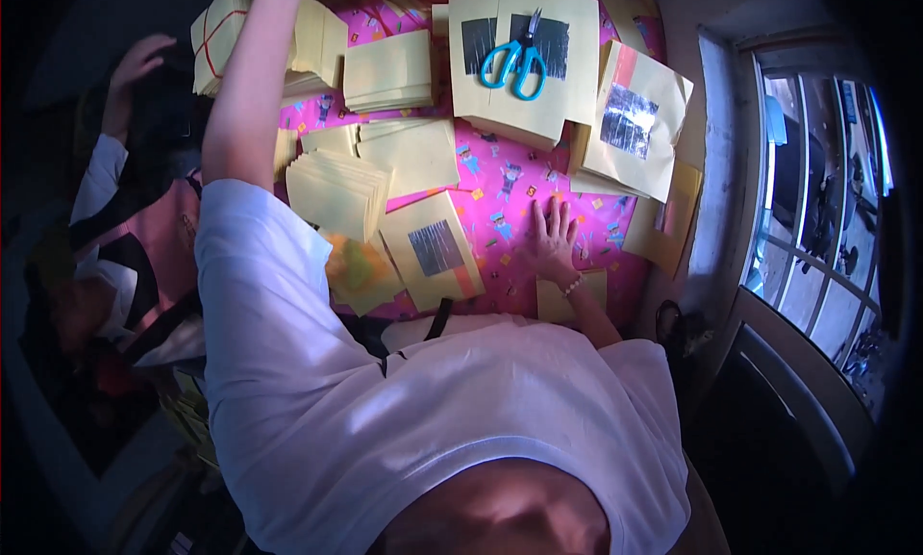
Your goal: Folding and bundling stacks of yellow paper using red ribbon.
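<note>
My right hand (552, 243) lies flat on the pink patterned tablecloth (502, 185), fingers spread, with a beaded bracelet at the wrist. Under that wrist is a yellowish paper piece (586, 295). My left forearm (248, 103) stretches up past the top edge, so the hand itself is out of sight. Beside that forearm stand stacks of cream paper envelopes (338, 185), some fanned. An envelope with a dark shiny patch and an orange strip (435, 249) lies left of my right hand. Beyond it are more patched envelopes (635, 122).
Blue-handled scissors (519, 66) rest on a thick far stack. At far left a bundle is tied with red string (219, 40). Another person (144, 209) is on the left, one hand raised. A barred window (817, 189) is at the right.
</note>
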`<state>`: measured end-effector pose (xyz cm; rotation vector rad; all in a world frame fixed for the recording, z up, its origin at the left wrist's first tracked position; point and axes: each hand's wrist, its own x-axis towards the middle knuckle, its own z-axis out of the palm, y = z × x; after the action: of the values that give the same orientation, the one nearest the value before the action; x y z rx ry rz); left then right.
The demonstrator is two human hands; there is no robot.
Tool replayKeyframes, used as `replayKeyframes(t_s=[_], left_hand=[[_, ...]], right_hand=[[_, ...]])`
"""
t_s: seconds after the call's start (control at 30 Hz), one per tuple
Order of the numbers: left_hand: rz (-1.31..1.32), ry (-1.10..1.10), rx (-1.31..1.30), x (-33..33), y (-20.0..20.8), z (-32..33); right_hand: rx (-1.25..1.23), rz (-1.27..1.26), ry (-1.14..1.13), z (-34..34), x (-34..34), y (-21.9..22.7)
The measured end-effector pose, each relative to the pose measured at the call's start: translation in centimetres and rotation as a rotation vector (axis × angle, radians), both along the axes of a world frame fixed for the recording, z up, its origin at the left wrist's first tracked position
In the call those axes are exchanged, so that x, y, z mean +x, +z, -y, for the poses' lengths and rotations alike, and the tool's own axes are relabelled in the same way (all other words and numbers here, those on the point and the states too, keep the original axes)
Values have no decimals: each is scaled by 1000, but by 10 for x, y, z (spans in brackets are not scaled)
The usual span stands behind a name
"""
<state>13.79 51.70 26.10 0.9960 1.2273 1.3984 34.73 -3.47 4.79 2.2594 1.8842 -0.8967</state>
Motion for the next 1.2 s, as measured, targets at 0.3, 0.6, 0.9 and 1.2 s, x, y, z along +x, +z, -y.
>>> replayKeyframes(t_s=[0.3, 0.6, 0.9, 1.2], left_hand=[[-103, -425, 92, 11, -57, 402], [-448, -276, -361, -99, -182, 655], [-524, -588, -403, -64, -197, 642], [-360, -903, -592, 55, -276, 650]], right_hand=[[280, -52, 77, -6, 24, -23], [119, 44, 169, 77, 87, 33], [-181, 42, -329, 160, 114, 2], [38, 38, -634, 162, 78, -16]])
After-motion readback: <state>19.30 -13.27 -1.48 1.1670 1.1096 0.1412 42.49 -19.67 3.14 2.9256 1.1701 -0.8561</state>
